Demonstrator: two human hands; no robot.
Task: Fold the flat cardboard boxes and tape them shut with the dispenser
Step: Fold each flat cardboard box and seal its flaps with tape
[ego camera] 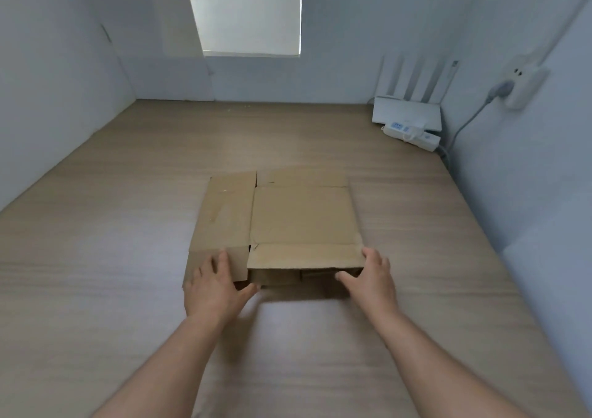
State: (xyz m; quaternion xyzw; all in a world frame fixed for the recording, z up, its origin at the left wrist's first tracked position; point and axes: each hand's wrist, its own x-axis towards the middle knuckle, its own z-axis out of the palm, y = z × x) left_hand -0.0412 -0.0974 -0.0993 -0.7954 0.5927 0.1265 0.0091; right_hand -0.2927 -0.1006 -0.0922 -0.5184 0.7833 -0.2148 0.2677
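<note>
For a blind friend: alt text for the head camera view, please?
A person's left hand and right hand touch the near edge of a mostly flat cardboard box on a wooden tabletop. A white router and power strip sit in the far right corner.

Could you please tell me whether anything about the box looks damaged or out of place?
The cardboard box looks used. Its left panel carries pale scuffs, and a small ragged tear sits at that panel's near right corner. Nothing else stands out.
</note>
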